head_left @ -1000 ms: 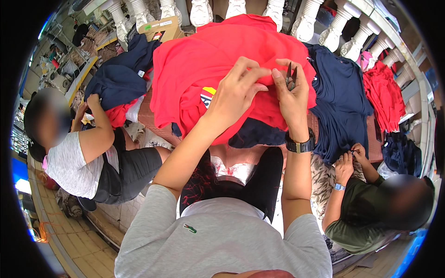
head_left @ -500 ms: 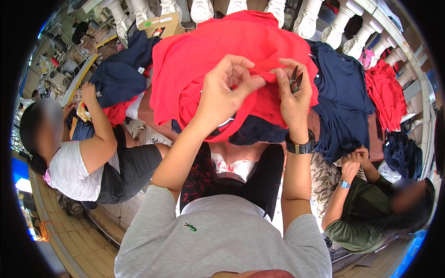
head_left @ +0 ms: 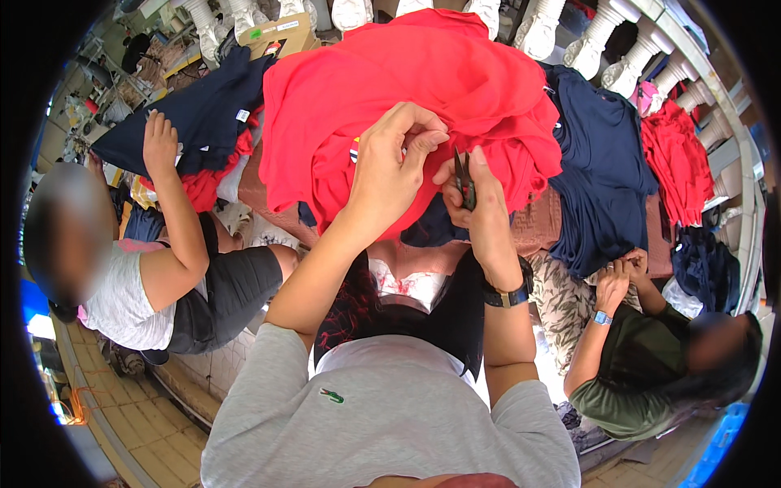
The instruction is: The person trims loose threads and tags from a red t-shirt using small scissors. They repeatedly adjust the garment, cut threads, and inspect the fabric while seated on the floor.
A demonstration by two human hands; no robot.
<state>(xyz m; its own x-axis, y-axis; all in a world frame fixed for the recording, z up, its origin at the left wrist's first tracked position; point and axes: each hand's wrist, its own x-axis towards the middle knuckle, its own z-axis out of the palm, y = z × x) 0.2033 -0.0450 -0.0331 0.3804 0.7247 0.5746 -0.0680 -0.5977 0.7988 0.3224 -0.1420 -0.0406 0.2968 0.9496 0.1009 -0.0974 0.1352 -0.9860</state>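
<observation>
A large heap of red fabric (head_left: 342, 89), likely a garment, lies spread in front of me. My left hand (head_left: 382, 167) is closed in a pinch on a bit of the red fabric near its middle. Just right of it, my right hand (head_left: 486, 203) grips a small pair of thread snips (head_left: 466, 185), dark blades pointing up toward the pinched fingertips. The blades are close to the red cloth; whether they touch it I cannot tell. Some navy fabric (head_left: 435, 226) shows beneath the red heap.
Navy garments (head_left: 602, 163) and another red pile (head_left: 677, 167) lie to the right on the brown-covered table (head_left: 533, 224). On the left, one person (head_left: 130, 276) handles navy cloth (head_left: 203, 122); another (head_left: 643, 366) sits at right. White balusters (head_left: 537, 32) and a cardboard box (head_left: 281, 37) stand behind.
My right hand has let go of the red fabric and moved down and left, the snips now forward in its grip. At left, the person's hand has risen with the navy cloth.
</observation>
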